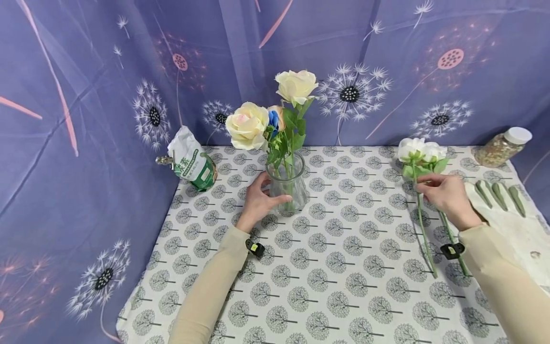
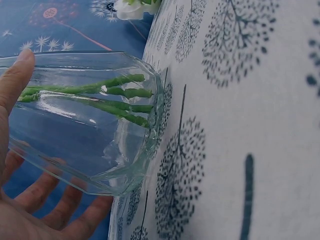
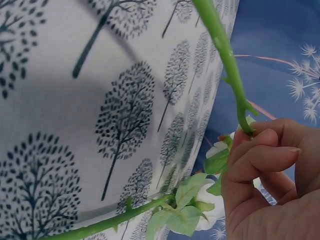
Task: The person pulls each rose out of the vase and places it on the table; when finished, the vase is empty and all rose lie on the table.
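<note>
My left hand (image 1: 258, 200) grips a clear glass vase (image 1: 297, 197) standing on the table, thumb on the near side, fingers round the left. In it stand a tall cream rose (image 1: 296, 86), another cream rose (image 1: 247, 125) leaning left, and a blue rose (image 1: 273, 118) beside a peach bloom. Several green stem ends (image 2: 127, 105) show through the glass in the left wrist view. On the right, my right hand (image 1: 444, 193) pinches the green stem of a white rose (image 1: 410, 150), raised off the cloth. A second white rose (image 1: 435, 153) lies beside it, its stem (image 3: 107, 221) along the cloth.
A green and white bag (image 1: 193, 162) with a metal clip stands at the back left. At the far right are a white-lidded jar (image 1: 500, 148), tilted in view, and pale gloves (image 1: 515, 220) with green fingertips. Purple dandelion-print curtain (image 1: 326, 38) surrounds the tree-print tablecloth (image 1: 326, 296).
</note>
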